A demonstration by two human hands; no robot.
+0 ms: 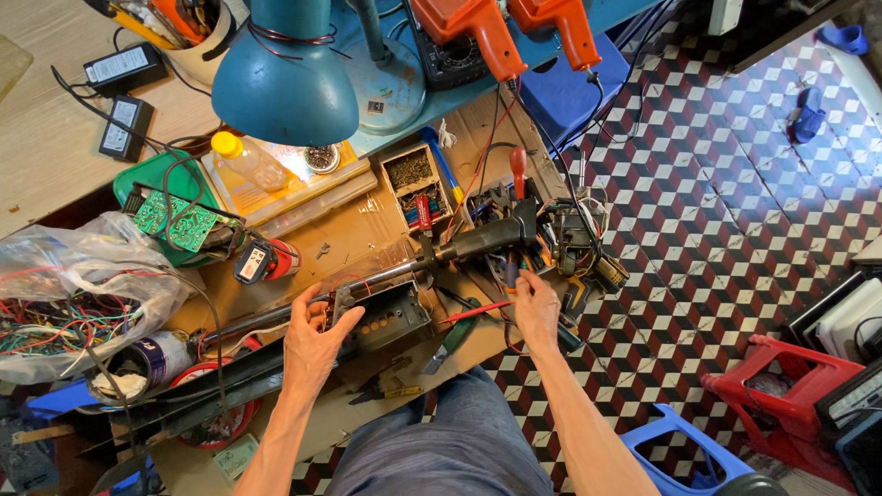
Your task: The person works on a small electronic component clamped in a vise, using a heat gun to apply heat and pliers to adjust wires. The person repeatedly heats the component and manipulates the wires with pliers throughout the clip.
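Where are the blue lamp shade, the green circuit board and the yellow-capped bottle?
blue lamp shade (285, 87), head view, on its rounded outer shell.
green circuit board (175, 220), head view, middle of the board's face.
yellow-capped bottle (250, 162), head view, on its clear body.

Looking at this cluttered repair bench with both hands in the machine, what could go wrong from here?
The right hand picks at a tangle of loose wires beside the opened black tool; one might snag or pull free. The left hand works with pliers close to its own fingers, so a slip could pinch. The small box of screws sits open near the wires and could be knocked over, scattering parts.
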